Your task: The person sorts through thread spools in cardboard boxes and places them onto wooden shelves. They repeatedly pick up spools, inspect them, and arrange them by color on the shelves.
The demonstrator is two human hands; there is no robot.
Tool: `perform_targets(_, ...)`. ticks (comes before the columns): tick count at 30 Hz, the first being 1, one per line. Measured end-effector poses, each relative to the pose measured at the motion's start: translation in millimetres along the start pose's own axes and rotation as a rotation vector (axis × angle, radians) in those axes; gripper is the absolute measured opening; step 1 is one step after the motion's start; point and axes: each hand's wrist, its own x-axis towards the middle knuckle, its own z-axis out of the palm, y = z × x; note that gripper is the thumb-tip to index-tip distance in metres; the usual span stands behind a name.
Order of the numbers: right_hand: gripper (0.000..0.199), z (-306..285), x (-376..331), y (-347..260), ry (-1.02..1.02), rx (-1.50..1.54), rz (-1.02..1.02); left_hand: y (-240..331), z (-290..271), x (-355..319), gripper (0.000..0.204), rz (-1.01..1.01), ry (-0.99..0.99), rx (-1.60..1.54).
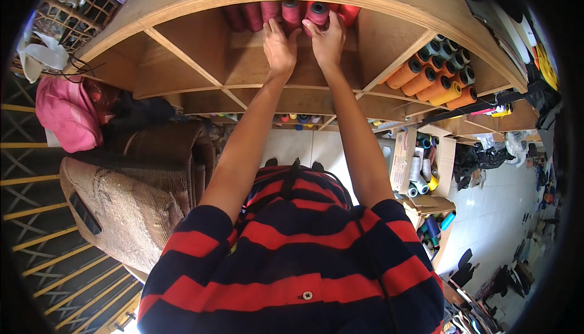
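Note:
A row of thread spools in maroon, magenta and red stands at the back of a wooden shelf compartment (pixel 255 60). My right hand (pixel 326 42) closes around a magenta thread spool (pixel 317 14) with a dark top, thumb on its left side and fingers on its right. Just to the left, my left hand (pixel 280 48) has its fingers and thumb bent around the lower part of another magenta thread spool (pixel 291 15). A further maroon spool (pixel 269 11) stands against those fingertips. The shelf's upper board hides the tops of several spools.
Orange, yellow and grey spools (pixel 426 78) lie stacked in the compartment at right. Cardboard boxes of spools (pixel 447 157) stand below on that side. At left are a pink cloth (pixel 70 112), a brown woven cover (pixel 121 206) and a metal folding gate (pixel 42 212).

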Motion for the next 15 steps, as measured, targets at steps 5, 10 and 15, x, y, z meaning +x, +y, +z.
perform_targets(5, 0.062, 20.9, -10.4, 14.0, 0.078, 0.019, 0.021, 1.7, -4.0, 0.6, 0.042, -0.121, -0.03, -0.089)
perform_targets(10, 0.06, 21.3, -12.7, 16.8, 0.071, -0.011, 0.02, -4.8, 2.7, 1.1, 0.035, -0.061, 0.047, -0.054)
perform_targets(15, 0.059, 18.8, -10.9, 24.3, 0.033, -0.032, -0.045, -6.0, 8.4, 0.0, 0.023, -0.04, 0.079, -0.031)
